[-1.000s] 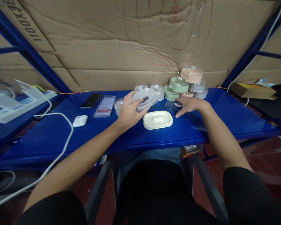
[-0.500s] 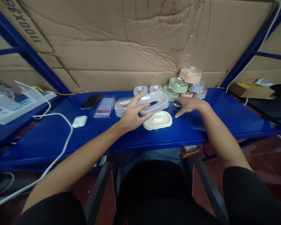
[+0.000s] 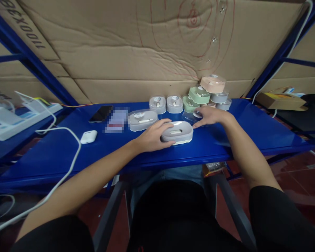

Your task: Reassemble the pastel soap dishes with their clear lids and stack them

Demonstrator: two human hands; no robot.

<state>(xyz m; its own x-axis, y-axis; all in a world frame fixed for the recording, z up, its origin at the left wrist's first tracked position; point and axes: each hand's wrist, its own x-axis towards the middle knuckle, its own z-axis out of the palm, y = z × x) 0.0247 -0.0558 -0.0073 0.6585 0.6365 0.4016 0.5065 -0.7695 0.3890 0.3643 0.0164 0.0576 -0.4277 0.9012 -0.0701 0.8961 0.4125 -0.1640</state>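
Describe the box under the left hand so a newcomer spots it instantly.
On the blue metal shelf, find the plastic boxes gathered near the middle, against the cardboard backing. The oval box sits frontmost, under the left hand. Its grey lid over a cream base sets it apart from the grey, green and peach boxes behind it.

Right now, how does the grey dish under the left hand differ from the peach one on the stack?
The grey dish has a grey top over a cream base, while the peach dish shows peach on top. The grey dish lies flat on the blue table, whereas the peach dish sits higher, atop the stack. The left hand is on the grey dish; no hand touches the peach dish. Both are oval plastic dishes.
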